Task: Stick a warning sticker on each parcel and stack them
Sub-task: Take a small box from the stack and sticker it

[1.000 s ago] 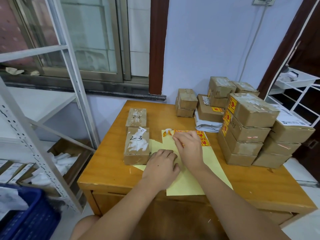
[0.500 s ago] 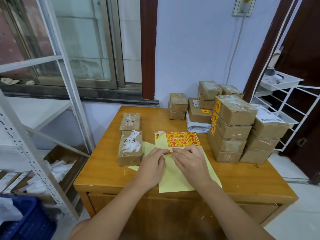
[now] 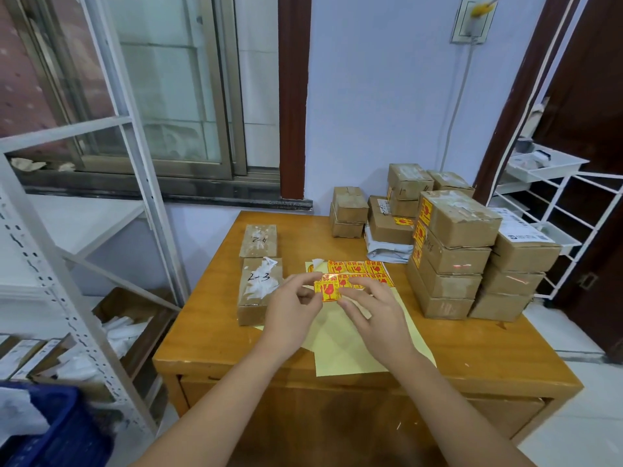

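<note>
**Sticker lifted, nearest parcel lies just off your left hand**

You hold one yellow-and-red warning sticker [image 3: 326,291] up between both hands, clear of the backing sheet [image 3: 350,352]. Your left hand [image 3: 294,308] pinches its left edge between thumb and forefinger; your right hand [image 3: 374,311] has its fingertips at the right edge, the other fingers loosely spread. How firmly the right takes hold, I cannot tell.

The parcel marked 2-3 [image 3: 259,291] lies just beyond your left hand's knuckles, on its outer side, flat on the table [image 3: 472,352]. Its long axis runs away from you, roughly in line with your left forearm. No sticker shows on its top. A second unmarked-looking parcel, 2-4 [image 3: 258,241], sits directly beyond it, farther from both hands.

Your left hand is plainly the nearer one, so the sticker likely travels leftward with it. The stickered stack [image 3: 451,254] stands well off your right hand's outer side, where the parcel would probably go afterwards.
</note>
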Action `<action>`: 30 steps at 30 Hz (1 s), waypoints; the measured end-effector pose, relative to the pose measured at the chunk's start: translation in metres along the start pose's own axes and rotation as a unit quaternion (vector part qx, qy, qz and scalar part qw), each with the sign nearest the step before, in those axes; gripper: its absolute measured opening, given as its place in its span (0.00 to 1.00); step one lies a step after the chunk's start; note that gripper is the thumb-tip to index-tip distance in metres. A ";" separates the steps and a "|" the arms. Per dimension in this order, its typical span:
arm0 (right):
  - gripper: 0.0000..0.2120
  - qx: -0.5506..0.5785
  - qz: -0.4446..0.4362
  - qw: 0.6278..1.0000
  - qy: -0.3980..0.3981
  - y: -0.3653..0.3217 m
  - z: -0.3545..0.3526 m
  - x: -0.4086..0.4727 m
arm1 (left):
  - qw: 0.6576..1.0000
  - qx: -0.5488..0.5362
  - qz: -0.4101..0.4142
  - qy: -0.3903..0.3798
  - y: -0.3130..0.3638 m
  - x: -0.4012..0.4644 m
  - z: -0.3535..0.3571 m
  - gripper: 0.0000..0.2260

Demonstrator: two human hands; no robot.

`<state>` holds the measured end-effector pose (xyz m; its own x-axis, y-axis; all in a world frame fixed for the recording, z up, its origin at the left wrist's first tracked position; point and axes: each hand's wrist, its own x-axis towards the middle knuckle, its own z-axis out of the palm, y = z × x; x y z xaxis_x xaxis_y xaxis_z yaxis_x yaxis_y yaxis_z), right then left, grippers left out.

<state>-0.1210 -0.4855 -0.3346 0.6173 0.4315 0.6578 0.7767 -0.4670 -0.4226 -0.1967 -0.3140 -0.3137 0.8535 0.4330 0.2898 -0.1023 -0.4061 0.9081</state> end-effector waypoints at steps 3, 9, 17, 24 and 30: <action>0.11 0.119 0.080 0.989 -0.035 -0.015 0.004 0.012 | 1.000 -0.014 -0.024 0.006 -0.002 0.001 -0.015 0.16; 0.12 0.253 0.144 0.953 -0.088 -0.046 0.024 0.029 | 0.999 -0.019 -0.037 0.003 -0.010 0.003 -0.038 0.17; 0.14 0.324 0.180 0.924 -0.096 -0.067 0.056 0.043 | 1.000 0.028 -0.005 0.005 -0.022 0.005 -0.072 0.19; 0.13 0.312 0.196 0.924 -0.098 -0.066 0.072 0.061 | 0.997 0.062 0.024 0.034 -0.022 0.013 -0.087 0.18; 0.10 0.328 0.260 0.906 -0.058 -0.061 0.075 0.081 | 0.986 0.162 -0.008 0.046 -0.041 0.032 -0.094 0.21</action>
<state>-0.1091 -0.3641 -0.3022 0.9009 0.3804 0.2087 0.2600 -0.0883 -0.9616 -0.2132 -0.2080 -0.3133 0.8020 0.5069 0.3160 0.0927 -0.6282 0.7725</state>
